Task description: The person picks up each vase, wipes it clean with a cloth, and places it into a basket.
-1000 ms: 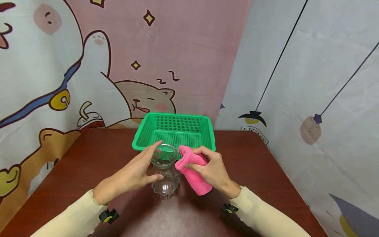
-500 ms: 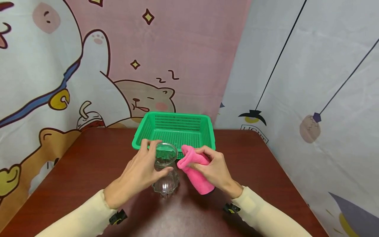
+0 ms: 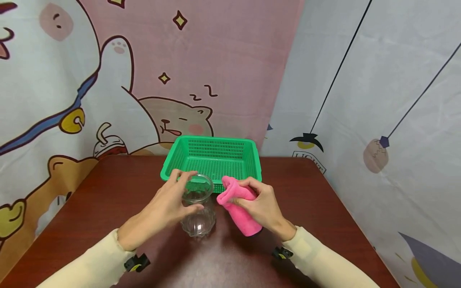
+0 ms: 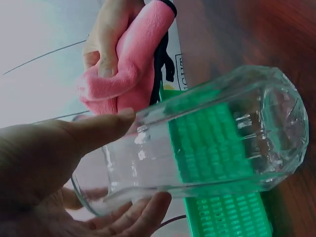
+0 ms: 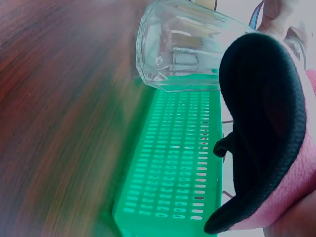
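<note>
A clear glass vase [image 3: 199, 218] with a flared rim and faceted lower part stands in front of the green basket in the head view. My left hand [image 3: 166, 204] holds it near the neck, thumb on the near side and curved fingers at the far side. In the left wrist view the thumb [image 4: 116, 123] lies along the glass. My right hand [image 3: 261, 204] grips a rolled pink plush cloth [image 3: 243, 218] just right of the vase. In the right wrist view the cloth shows a black trimmed edge [image 5: 261, 108] and a small black loop.
A green slotted plastic basket [image 3: 257, 160] stands at the back of the dark brown table [image 3: 299, 200], behind the vase. Behind the table hangs a cartoon-printed cloth [image 3: 237, 72]. Black wrist cameras [image 3: 137, 263] are strapped at both cuffs.
My left hand has come in around the vase neck, and the vase has since shifted slightly left. The right hand with the pink cloth has drifted a little to the right.
</note>
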The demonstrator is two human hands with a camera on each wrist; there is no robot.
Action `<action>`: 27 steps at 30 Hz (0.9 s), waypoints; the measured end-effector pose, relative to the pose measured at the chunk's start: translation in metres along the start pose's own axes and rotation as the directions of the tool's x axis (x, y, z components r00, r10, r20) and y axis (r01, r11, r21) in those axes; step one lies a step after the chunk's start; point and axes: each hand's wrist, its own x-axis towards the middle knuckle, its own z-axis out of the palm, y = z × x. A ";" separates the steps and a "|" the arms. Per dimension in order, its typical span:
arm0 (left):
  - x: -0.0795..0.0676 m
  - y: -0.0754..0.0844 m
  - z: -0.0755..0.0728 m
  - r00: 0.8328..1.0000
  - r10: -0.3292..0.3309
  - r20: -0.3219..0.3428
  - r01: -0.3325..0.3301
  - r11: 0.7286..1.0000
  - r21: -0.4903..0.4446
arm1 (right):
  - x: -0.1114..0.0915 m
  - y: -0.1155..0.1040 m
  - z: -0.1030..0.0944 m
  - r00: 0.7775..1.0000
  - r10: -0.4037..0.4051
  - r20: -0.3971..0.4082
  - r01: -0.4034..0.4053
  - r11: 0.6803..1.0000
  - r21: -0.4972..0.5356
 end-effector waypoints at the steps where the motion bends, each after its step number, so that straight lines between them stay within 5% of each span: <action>1: 0.000 -0.002 -0.001 1.000 0.019 0.007 -0.019 1.000 -0.007 | 0.000 0.000 0.000 1.000 0.002 0.001 -0.002 1.000 -0.006; 16: -0.002 -0.027 -0.012 0.977 0.182 0.108 -0.169 0.978 -0.119 | -0.001 -0.005 0.004 0.997 0.027 0.066 -0.025 0.999 -0.026; 27: -0.001 -0.033 -0.017 0.955 0.238 0.177 -0.208 0.963 -0.173 | 0.001 -0.010 0.014 0.996 0.014 0.089 -0.012 1.000 -0.028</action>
